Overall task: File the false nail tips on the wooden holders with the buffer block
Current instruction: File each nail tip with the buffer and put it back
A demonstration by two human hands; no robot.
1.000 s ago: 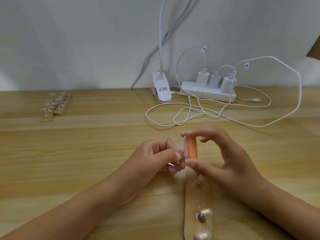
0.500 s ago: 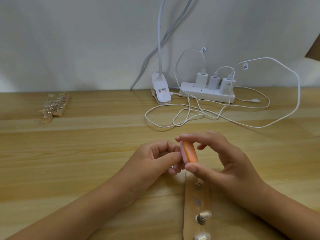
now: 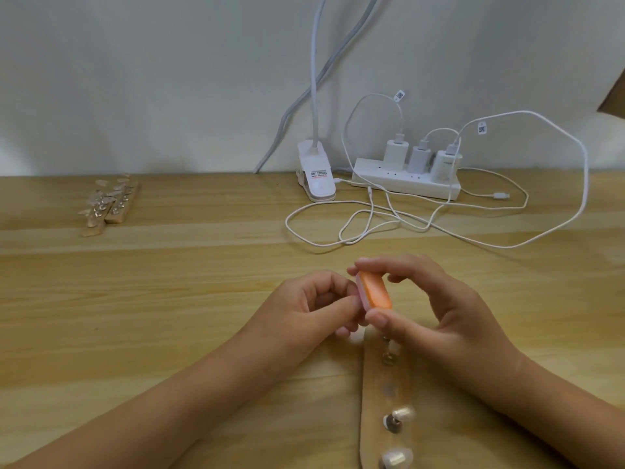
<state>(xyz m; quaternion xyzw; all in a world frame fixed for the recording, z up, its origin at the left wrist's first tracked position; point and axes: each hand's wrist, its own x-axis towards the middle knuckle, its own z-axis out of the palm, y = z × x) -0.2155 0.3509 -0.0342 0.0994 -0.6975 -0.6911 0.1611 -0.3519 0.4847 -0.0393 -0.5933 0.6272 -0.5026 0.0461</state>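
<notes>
Head view: my right hand [image 3: 436, 309] pinches the light, spongy buffer [image 3: 476, 290] by its ends; left hand [image 3: 304, 309] fingers close on something hidden, probably a fragile tip.

Wooden table [image 3: 169, 299]: nail holder [image 3: 385, 394] near front, spare holders [image 3: 108, 206] far left, power strip [image 3: 406, 182], lamp clip [image 3: 316, 176], cables [image 3: 372, 225].
</notes>
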